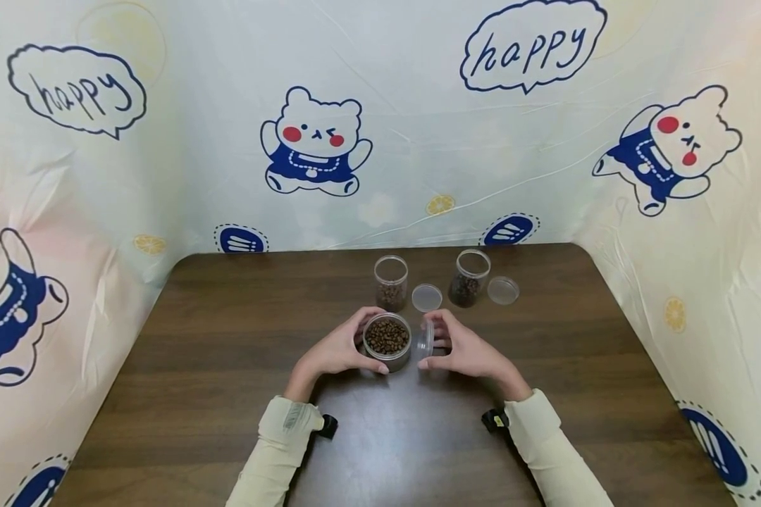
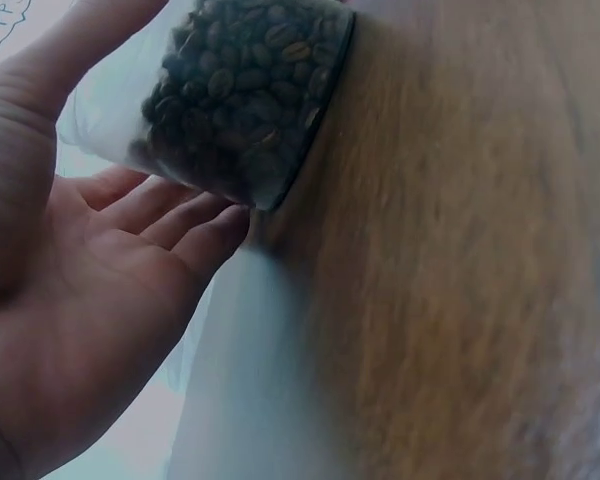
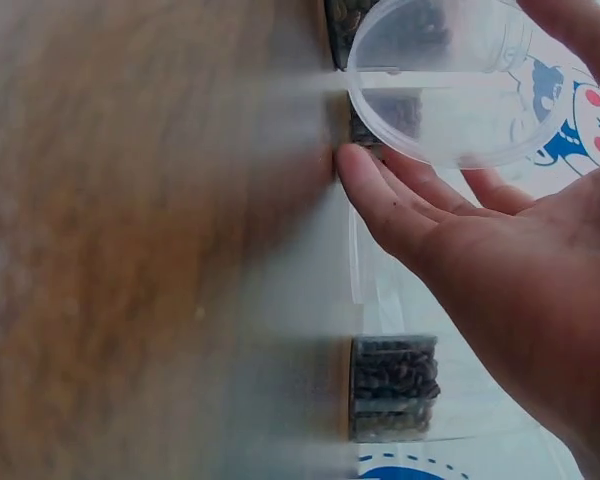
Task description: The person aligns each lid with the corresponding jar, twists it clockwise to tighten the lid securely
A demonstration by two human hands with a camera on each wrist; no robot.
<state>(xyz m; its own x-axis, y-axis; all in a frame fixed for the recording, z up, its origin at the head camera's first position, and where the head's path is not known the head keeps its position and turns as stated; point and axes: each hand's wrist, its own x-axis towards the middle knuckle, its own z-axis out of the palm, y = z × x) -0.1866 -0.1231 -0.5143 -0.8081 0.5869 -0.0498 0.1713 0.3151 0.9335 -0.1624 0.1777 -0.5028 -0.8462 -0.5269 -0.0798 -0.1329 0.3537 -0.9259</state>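
My left hand (image 1: 341,348) grips a clear round jar (image 1: 396,362) with its fingers and thumb around the side. Brown coffee beans (image 1: 387,335) show through the jar's open top. In the left wrist view, beans (image 2: 245,90) are packed against the clear wall, and the fingers lie along the jar's lower side. My right hand (image 1: 468,348) holds a clear round lid (image 1: 426,339) on edge, just right of the jar. The right wrist view shows the lid (image 3: 460,150) between thumb and fingers, its rim facing the camera.
Behind the hands stand two open clear jars, the left one (image 1: 390,270) and the right one (image 1: 473,263), both partly filled with beans. A flat lid (image 1: 427,298) lies between them, another lid (image 1: 504,290) to their right. Printed cloth (image 1: 406,155) hangs behind the wooden table (image 1: 228,394).
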